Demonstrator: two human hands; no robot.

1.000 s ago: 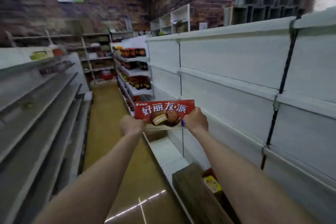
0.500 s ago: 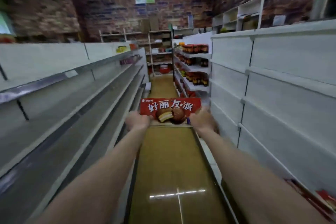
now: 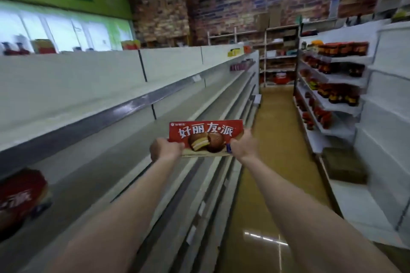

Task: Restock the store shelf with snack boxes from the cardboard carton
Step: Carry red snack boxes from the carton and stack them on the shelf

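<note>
I hold a red snack box with a chocolate pie picture in front of me at arm's length. My left hand grips its left end and my right hand grips its right end. The box hangs over the lower tiers of the long grey shelf unit on my left. Another red snack box of the same kind lies on that shelf at the far left edge, blurred. A brown cardboard carton sits on the bottom shelf on the right side.
A brown-floored aisle runs ahead between the two shelf units. The white shelves on the right carry red and dark jars. More racks stand against the brick back wall. Bright windows are at the upper left.
My view has swung from the right-hand shelves to the left-hand shelf unit. Both hands kept hold of the box, which now hangs over the left shelves.
</note>
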